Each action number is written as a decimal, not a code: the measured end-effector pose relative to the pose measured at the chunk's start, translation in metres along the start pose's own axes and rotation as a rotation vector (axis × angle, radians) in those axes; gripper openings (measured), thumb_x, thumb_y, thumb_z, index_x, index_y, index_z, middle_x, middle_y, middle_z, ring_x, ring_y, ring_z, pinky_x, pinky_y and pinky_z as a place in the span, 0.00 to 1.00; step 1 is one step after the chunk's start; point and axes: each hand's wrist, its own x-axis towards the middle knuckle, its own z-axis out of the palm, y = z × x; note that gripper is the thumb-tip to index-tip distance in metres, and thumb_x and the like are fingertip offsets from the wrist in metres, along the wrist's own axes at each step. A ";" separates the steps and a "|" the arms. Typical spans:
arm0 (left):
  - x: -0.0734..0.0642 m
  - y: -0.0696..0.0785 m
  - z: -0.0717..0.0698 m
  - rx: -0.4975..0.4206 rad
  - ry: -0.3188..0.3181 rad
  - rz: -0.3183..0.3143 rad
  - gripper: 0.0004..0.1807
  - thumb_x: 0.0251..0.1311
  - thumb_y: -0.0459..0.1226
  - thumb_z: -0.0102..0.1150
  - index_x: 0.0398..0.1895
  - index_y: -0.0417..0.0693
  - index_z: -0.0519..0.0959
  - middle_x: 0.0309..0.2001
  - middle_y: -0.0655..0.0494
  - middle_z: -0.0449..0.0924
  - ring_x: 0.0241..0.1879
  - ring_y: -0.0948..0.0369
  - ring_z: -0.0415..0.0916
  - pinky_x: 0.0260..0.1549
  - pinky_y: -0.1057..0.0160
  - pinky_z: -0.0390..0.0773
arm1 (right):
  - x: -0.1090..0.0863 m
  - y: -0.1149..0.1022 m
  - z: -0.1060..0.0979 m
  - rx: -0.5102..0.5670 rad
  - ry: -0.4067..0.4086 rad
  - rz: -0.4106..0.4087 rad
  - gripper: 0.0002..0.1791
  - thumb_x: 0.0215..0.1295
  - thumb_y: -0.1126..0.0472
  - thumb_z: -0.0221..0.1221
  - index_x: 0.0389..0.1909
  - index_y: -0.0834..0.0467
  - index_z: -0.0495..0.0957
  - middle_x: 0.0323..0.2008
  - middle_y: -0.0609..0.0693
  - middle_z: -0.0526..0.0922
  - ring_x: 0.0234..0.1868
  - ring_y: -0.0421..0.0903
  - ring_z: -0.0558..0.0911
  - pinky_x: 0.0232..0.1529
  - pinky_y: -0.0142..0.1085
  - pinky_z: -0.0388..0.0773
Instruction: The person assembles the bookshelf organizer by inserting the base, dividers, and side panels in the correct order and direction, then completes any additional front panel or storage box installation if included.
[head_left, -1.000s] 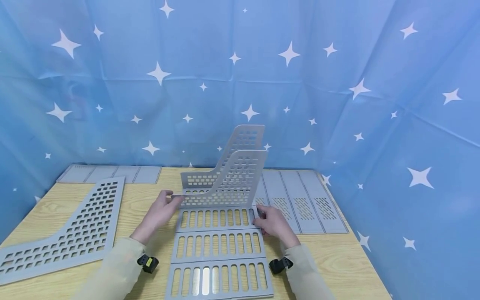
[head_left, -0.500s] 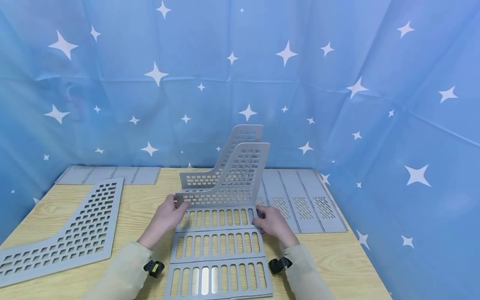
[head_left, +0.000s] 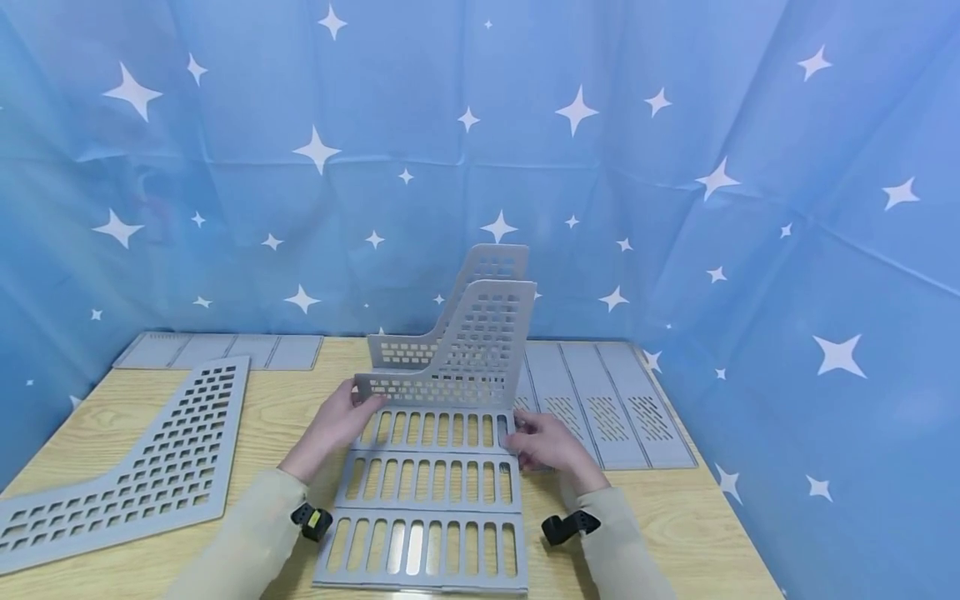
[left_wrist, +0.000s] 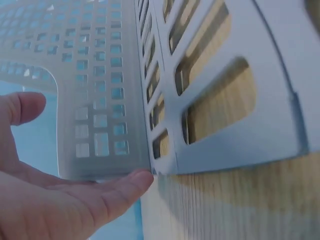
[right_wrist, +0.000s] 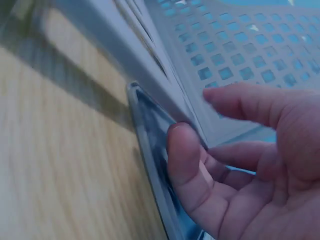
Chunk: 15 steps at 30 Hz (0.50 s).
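In the head view, a grey perforated side panel (head_left: 480,350) stands upright behind joined slotted grey panels (head_left: 435,483). Another perforated side panel (head_left: 491,260) rises behind it. My left hand (head_left: 339,421) holds the low end of the nearer upright panel; in the left wrist view, one fingertip (left_wrist: 137,182) touches its corner beside the slotted strip. Over at the right edge of the strip, my right hand (head_left: 551,442) pinches the slotted part near the upright panel's foot. The right wrist view shows a thin blue-grey piece (right_wrist: 145,120) under that hand; what it is cannot be told.
A loose perforated side panel (head_left: 157,458) lies flat at the left of the wooden table (head_left: 300,367). Flat grey panels (head_left: 292,352) lie at the back left. A panel set with slanted slots (head_left: 611,400) lies right. A starry blue curtain (head_left: 420,125) hangs behind.
The nearer upright panel has straightened up and its low end has shifted right with my left hand. The slotted strip's near end has swung left. My right hand stays at the strip's edge.
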 end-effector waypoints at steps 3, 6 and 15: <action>0.008 -0.002 -0.004 -0.033 -0.035 -0.006 0.48 0.75 0.53 0.51 0.82 0.35 0.41 0.77 0.30 0.56 0.75 0.36 0.59 0.71 0.37 0.62 | 0.000 -0.002 -0.003 0.076 -0.009 -0.015 0.39 0.69 0.63 0.63 0.76 0.70 0.60 0.36 0.55 0.78 0.25 0.46 0.78 0.28 0.37 0.79; 0.012 -0.006 -0.008 -0.038 -0.055 -0.003 0.49 0.75 0.52 0.50 0.83 0.37 0.37 0.79 0.32 0.51 0.77 0.37 0.55 0.73 0.37 0.59 | 0.000 -0.003 -0.005 0.120 0.022 -0.021 0.40 0.70 0.63 0.62 0.76 0.74 0.56 0.43 0.59 0.79 0.29 0.46 0.77 0.32 0.37 0.78; -0.013 -0.030 -0.062 0.253 0.041 0.088 0.46 0.78 0.51 0.49 0.80 0.28 0.43 0.75 0.22 0.51 0.69 0.27 0.60 0.65 0.29 0.64 | -0.003 0.000 -0.008 0.075 0.069 -0.040 0.32 0.73 0.62 0.60 0.73 0.71 0.65 0.59 0.68 0.79 0.43 0.50 0.84 0.43 0.44 0.84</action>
